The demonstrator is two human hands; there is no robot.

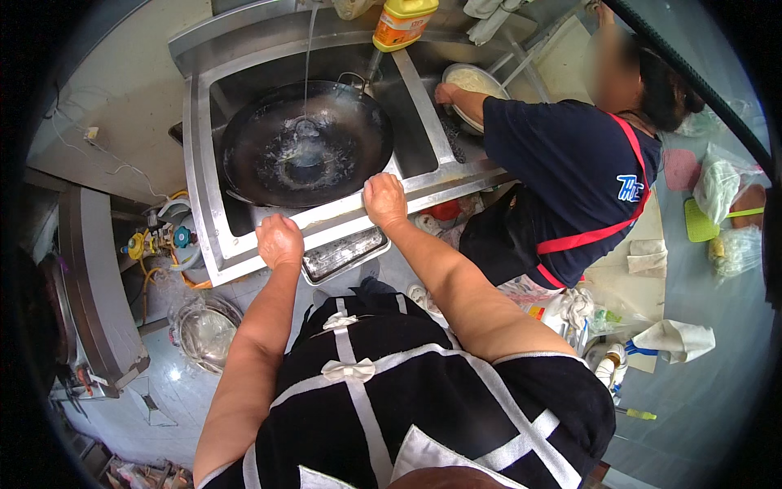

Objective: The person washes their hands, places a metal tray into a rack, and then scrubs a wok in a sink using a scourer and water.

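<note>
My left hand [280, 241] is curled over the front edge of a stainless steel sink [324, 225], at its left part. Further right, my right hand [385, 200] rests curled on the same metal rim. Past both hands a large dark wok [253, 143] lies in the left basin, and a thin stream of water [308, 67] falls into it from above. Water covers the wok's bottom. The wok's looped metal handle [352, 77] is at its far side. Neither hand touches the wok.
To the right a person [568, 177] in a dark shirt reaches into a metal bowl [475, 73] in the other basin. A yellow plastic jug [403, 24] stands at the sink's back. A metal tray [345, 253] is below the front edge; a gas valve [137, 246] and pans [208, 333] are at left.
</note>
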